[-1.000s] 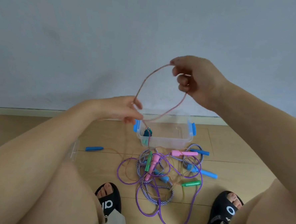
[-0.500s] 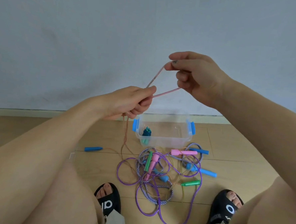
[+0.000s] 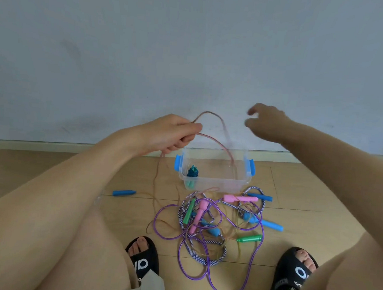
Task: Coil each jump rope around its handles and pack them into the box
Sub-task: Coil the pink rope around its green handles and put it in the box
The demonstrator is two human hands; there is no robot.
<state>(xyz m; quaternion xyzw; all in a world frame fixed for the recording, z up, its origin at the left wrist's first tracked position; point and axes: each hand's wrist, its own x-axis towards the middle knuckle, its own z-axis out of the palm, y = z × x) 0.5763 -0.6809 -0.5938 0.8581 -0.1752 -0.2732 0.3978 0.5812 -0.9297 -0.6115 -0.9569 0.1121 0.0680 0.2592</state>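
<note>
Pink thin rope [image 3: 211, 139] | bendy, light, slips easy | looped up over box [image 3: 215, 182], rest on floor | L hand [image 3: 171, 133] fingers curled tight on it | R hand [image 3: 266, 122] blurry, fingers apart, holds nothing | best grab nr blue handle [image 3: 124, 193]

wood floor [image 3: 317, 197], clear box [image 3: 215, 182], tangled ropes [image 3: 205, 239]

Thin pink rope [image 3: 211, 139] looping above clear blue-latched box [image 3: 213, 179], tangled purple, striped ropes [image 3: 205, 231] on floor before it
</note>
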